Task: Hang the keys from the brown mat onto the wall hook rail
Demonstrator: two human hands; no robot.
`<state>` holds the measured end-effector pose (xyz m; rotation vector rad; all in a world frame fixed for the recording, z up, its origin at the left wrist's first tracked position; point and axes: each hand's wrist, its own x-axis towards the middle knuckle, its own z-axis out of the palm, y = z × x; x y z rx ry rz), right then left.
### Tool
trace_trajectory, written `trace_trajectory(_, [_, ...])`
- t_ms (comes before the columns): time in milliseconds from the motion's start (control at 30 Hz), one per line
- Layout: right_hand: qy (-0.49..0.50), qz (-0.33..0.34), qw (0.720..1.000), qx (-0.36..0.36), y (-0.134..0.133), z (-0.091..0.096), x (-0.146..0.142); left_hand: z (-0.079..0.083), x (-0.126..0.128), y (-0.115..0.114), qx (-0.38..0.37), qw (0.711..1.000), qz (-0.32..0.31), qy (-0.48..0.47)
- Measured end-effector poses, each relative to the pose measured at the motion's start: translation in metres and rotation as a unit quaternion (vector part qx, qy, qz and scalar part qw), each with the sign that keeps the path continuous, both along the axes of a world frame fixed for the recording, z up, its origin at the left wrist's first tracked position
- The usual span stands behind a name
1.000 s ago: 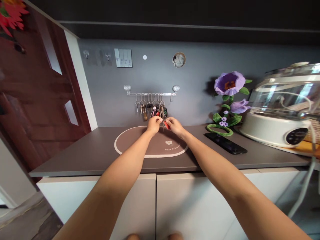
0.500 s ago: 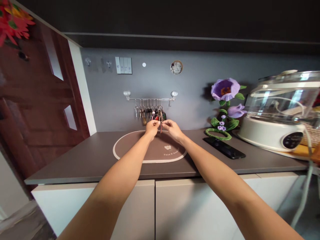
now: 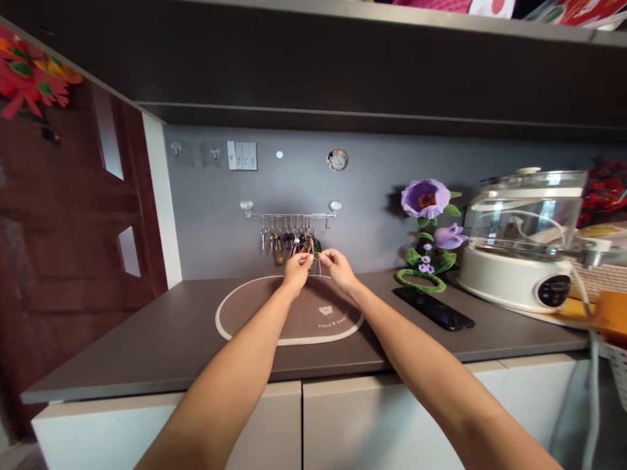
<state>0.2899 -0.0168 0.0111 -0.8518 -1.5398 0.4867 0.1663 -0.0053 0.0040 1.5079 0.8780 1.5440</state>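
Left of the key rail (image 3: 289, 215), a wooden door (image 3: 63, 196) is seen. Just below the rail, the left hand (image 3: 297, 272) is raised, its grip pinched narrow at a bunch of keys (image 3: 306, 245), which are hung from the rail so that they dangle clear of the worktop (image 3: 147, 352). A thin red item (image 3: 319, 266) is held between both hands, its long axis roughly upright, its lower end pointing down at an oval mat (image 3: 249, 307). The right hand (image 3: 337, 267) is held just beside it, its grip also narrow; what exactly is pinched cannot be told. Further right of the rail, a phone (image 3: 434, 308), a fabric flower (image 3: 426, 199) and a cooker (image 3: 514, 261) are placed.
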Motion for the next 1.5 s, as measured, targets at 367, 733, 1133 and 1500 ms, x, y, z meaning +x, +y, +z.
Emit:
trace_trajectory(367, [0.144, -0.053, 0.988, -0.035, 0.025, 0.026, 0.006, -0.006, 0.005, 0.009, 0.017, 0.997, 0.064, 0.024])
trace_trajectory(733, [0.207, -0.104, 0.970, -0.074, 0.057, 0.067, 0.008, -0.008, 0.006, 0.011, 0.018, 0.997, 0.068, 0.022])
trace_trajectory(1133, [0.215, -0.098, 0.963, -0.128, 0.066, 0.054, 0.012, -0.007, 0.007, 0.011, -0.005, 0.997, 0.074, 0.017])
trace_trajectory(1500, [0.150, -0.126, 0.976, -0.099, 0.062, 0.036, 0.023, -0.009, 0.005, 0.010, -0.010, 0.997, 0.074, 0.025])
